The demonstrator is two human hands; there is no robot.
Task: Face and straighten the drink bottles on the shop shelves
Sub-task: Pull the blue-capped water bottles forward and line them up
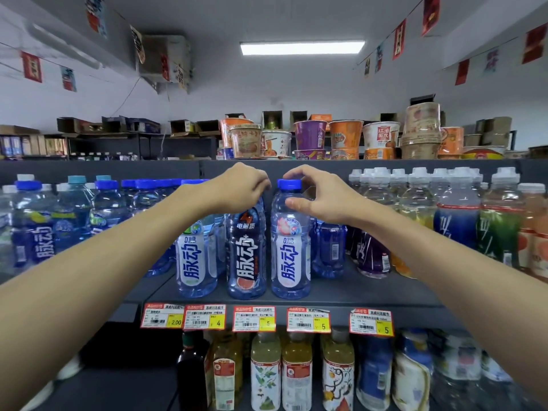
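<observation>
Three blue drink bottles stand at the front edge of the dark middle shelf point(341, 295), labels facing me. My left hand point(237, 188) grips the top of the dark-labelled middle bottle point(246, 256), its cap hidden under my fingers. My right hand point(314, 194) holds the neck of the white-labelled bottle point(290, 256) beside it, fingers curled round behind the blue cap and thumb on the shoulder. A second white-labelled bottle point(194, 259) stands free on the left. Behind the right one, a blue bottle point(329, 250) shows its barcode side.
More blue-capped bottles point(71, 215) crowd the shelf's left, white-capped coloured drinks point(456, 215) its right. Instant noodle cups point(311, 137) sit on the top shelf. Price tags point(255, 318) hang along the shelf edge, above tea and juice bottles point(296, 375) on the lower shelf.
</observation>
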